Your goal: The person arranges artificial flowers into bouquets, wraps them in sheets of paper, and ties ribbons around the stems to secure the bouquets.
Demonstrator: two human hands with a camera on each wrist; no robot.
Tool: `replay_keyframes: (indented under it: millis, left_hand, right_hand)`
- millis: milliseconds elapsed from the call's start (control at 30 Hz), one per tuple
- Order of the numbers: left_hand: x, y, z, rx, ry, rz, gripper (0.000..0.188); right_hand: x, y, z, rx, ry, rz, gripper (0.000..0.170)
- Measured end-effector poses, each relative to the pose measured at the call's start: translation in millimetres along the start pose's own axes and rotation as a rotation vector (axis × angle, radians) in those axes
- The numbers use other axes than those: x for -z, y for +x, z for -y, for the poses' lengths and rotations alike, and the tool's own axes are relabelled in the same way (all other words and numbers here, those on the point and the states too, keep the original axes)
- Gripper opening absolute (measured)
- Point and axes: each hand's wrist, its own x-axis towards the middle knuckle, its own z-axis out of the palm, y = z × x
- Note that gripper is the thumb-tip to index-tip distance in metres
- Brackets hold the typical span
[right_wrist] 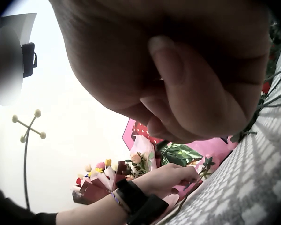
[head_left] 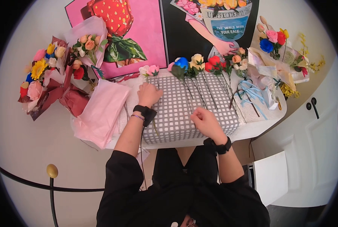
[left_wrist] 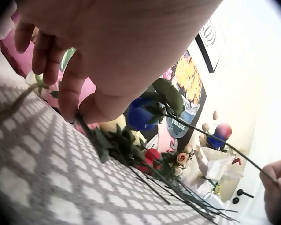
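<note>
While right fingers (left_wrist: pixel 278 171) pinch stem (left_wrist: pixel 227 143), left hand (head_left: pixel 149 94) outstretched

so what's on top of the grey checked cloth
Across the cloth lie flower stems, leading to cream roses and red roses by its far edge. In the head view, the left hand hides one patch.

Head view looks down; 2 wrist views, close, share checked cloth (head_left: pixel 172 117).

Pink painting (head_left: pixel 123 41) and black painting (head_left: pixel 212 36) are standing side by side | dark-red-wrapped bouquet (head_left: pixel 63 79) is resting beside pale-pink-wrapped bouquet (head_left: pixel 89 45) at far left | white door (head_left: pixel 309 151) is showing a black handle (head_left: pixel 315 108) at right | gold-knobbed black stand (head_left: pixel 51 185) is rising at lower left
</note>
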Motion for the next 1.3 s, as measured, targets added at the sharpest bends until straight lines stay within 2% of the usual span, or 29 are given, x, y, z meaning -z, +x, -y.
replay_keyframes:
  millis: [67,133,167,233,267,367,533,633,667,733,800,867,900,1000,1167,1300]
  left_hand:
    - [-9.3,6.8,-9.0,0.000,-0.019,-0.001,0.033]
    - [-22.2,16.7,-15.0,-0.129,-0.091,0.089,0.034]
    - [-24.8,14.4,-22.0,-0.121,-0.093,0.081,0.034]
    - [-33.0,8.5,-35.1,-0.233,0.010,-0.185,0.036]
    - [-35.8,8.1,-39.0,-0.226,0.008,-0.191,0.036]
    - [-43.7,9.8,-41.0,-0.115,-0.003,0.005,0.037]
    - [-22.0,-11.9,-32.6,-0.142,-0.086,0.008,0.036]
    - [-2.4,-27.1,-11.1,-0.052,-0.101,-0.036,0.043]
    - [3.6,-31.5,-3.5,-0.045,-0.097,-0.041,0.043]
    - [14.3,-40.1,8.8,0.095,-0.062,0.045,0.046]
    - [15.7,-47.9,19.2,0.114,-0.045,-0.004,0.043]
    - [15.0,-49.9,29.8,0.123,-0.065,0.190,0.042]
    - [12.8,-49.0,33.4,0.164,-0.123,0.176,0.041]
    - [13.9,-52.8,38.7,0.119,-0.158,0.156,0.039]
    - [8.8,-55.4,46.8,0.102,-0.260,0.136,0.034]
    - [2.4,-54.1,46.3,0.042,-0.217,0.110,0.033]
  right_hand:
    - [4.6,-9.2,-2.9,-0.010,0.008,-0.036,0.019]
    - [7.8,-15.0,-3.9,-0.034,0.090,-0.088,0.017]
    - [7.9,-16.1,-6.4,-0.028,0.072,-0.104,0.016]
    - [9.2,-17.5,-6.1,-0.024,0.051,-0.099,0.016]
    - [9.6,-18.0,-5.3,-0.027,0.033,-0.102,0.016]
    - [5.3,-18.3,-2.1,-0.033,-0.011,-0.087,0.017]
    - [-4.7,-9.9,9.3,0.073,-0.168,-0.062,0.015]
    - [-14.2,8.8,16.1,0.168,-0.248,-0.028,0.014]
    - [-17.8,18.2,20.2,0.215,-0.313,-0.009,0.013]
    - [-29.0,41.9,24.2,0.251,-0.372,-0.001,0.013]
    - [-44.6,69.6,21.7,0.290,-0.429,0.004,0.013]
    - [-60.9,91.9,20.5,0.289,-0.547,0.003,0.016]
    - [-66.0,96.3,23.8,0.286,-0.552,0.022,0.017]
    - [-84.1,109.9,3.3,0.234,-0.618,0.062,0.020]
    - [-78.9,91.5,18.4,0.187,-0.582,0.073,0.037]
    - [-57.3,52.2,41.4,0.157,-0.464,0.184,0.033]
